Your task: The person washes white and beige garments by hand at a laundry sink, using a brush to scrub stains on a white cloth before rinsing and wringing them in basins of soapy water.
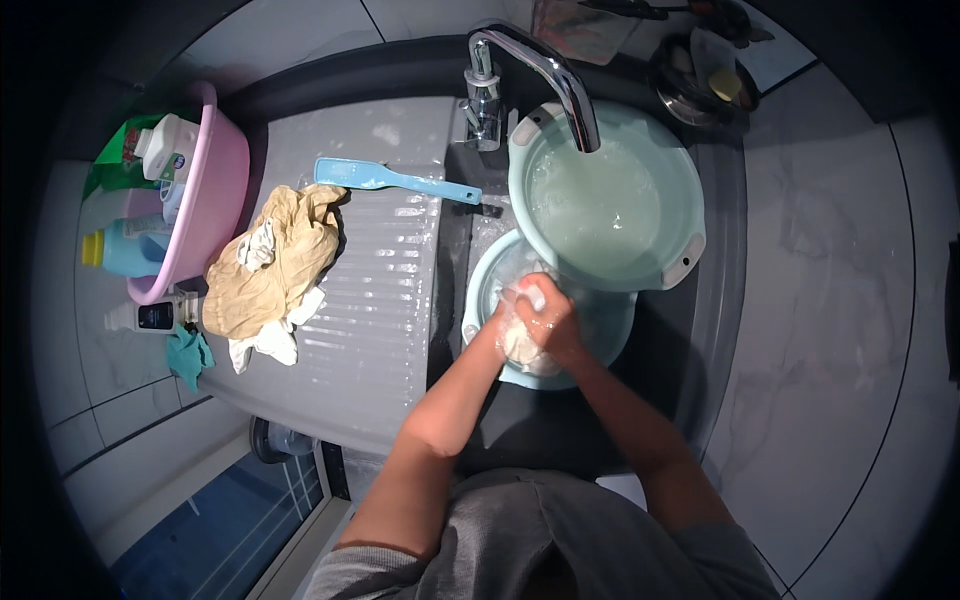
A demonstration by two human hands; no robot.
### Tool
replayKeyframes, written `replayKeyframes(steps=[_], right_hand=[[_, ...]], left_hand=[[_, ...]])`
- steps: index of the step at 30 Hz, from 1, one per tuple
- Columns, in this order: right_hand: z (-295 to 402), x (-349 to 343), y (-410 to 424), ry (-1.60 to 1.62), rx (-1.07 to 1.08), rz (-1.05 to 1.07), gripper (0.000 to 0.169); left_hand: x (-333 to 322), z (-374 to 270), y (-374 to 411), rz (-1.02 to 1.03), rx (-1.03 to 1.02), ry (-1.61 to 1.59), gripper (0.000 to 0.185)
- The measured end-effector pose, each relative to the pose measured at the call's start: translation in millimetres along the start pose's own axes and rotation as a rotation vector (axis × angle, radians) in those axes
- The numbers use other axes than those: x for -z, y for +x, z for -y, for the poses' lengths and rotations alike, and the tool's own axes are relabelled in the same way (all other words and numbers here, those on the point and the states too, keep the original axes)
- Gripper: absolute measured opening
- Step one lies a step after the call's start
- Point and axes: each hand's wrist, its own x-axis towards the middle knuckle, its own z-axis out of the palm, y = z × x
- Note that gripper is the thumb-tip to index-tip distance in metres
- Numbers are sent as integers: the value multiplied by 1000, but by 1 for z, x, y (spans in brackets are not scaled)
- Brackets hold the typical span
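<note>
Both my hands are together over the lower light-blue plastic basin (pixel 622 322), gripping a wet, soapy white cloth (pixel 523 343). My right hand (pixel 551 315) is closed around its upper part, with suds on the fingers. My left hand (pixel 504 319) presses against the cloth from the left; its fingers are mostly hidden behind the cloth and my right hand. The larger pale green basin (pixel 694 195), holding cloudy water, overlaps the lower basin's upper right side. Above it arches a chrome faucet (pixel 574 97).
On the ribbed grey drainboard (pixel 375 300) lie a blue brush (pixel 397 178), seen from its back, and a heap of tan cloth (pixel 281 262) with white pieces. A pink basin (pixel 214 202) with bottles stands tilted at the left. Metal bowls (pixel 690 105) sit at the upper right.
</note>
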Motion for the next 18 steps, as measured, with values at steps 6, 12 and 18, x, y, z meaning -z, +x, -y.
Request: replayKeyframes(steps=[6, 12, 18], right_hand=[[-106, 14, 14, -652, 7, -45, 28], [-106, 32, 9, -901, 222, -27, 33], [-102, -13, -9, -991, -398, 456, 44]], left_hand=[[9, -57, -42, -79, 94, 185, 41], [8, -37, -46, -133, -234, 1054, 66], [-23, 15, -14, 88, -47, 1454, 73]])
